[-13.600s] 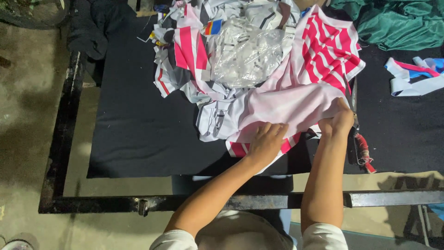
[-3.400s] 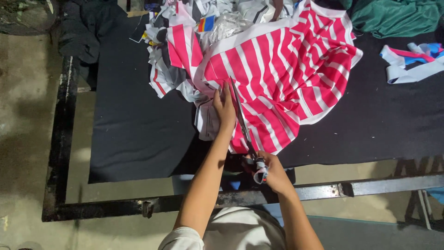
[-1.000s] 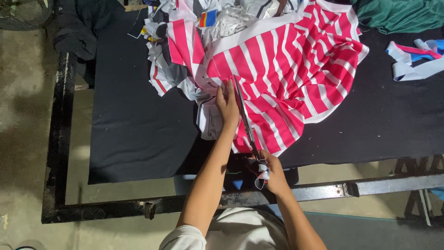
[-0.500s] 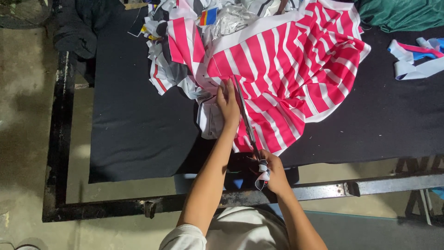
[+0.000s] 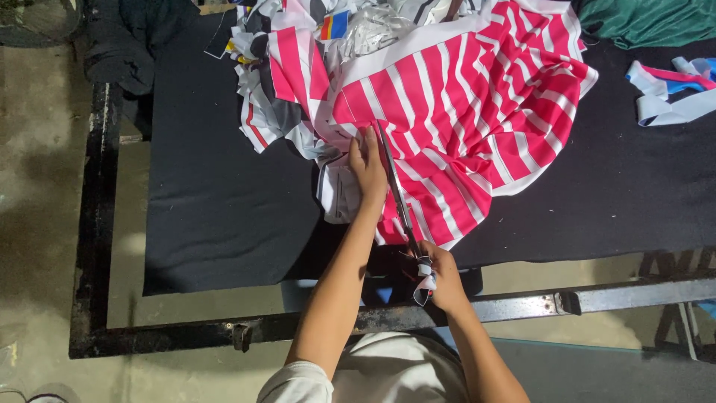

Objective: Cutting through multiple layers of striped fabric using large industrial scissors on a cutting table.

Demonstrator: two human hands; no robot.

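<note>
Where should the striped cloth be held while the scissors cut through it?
Press flat on the pink-and-white striped cloth just left of the scissors, coming from the near edge, as the left hand does. The blades run away from the person, and the cloth lies spread there, bunched farther left.

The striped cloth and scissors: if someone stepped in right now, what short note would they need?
Left hand: pressed flat on the pink-and-white striped cloth, beside the blades.
Right hand: gripping the handles of the scissors at the table's near edge; the blades lie up along the cloth.
Cloth: spread on the black table cover, with a pile of fabric scraps behind it.
Done: scissors entered at the cloth's near edge.
Left: most of the cloth ahead of the blade tips looks uncut.
</note>
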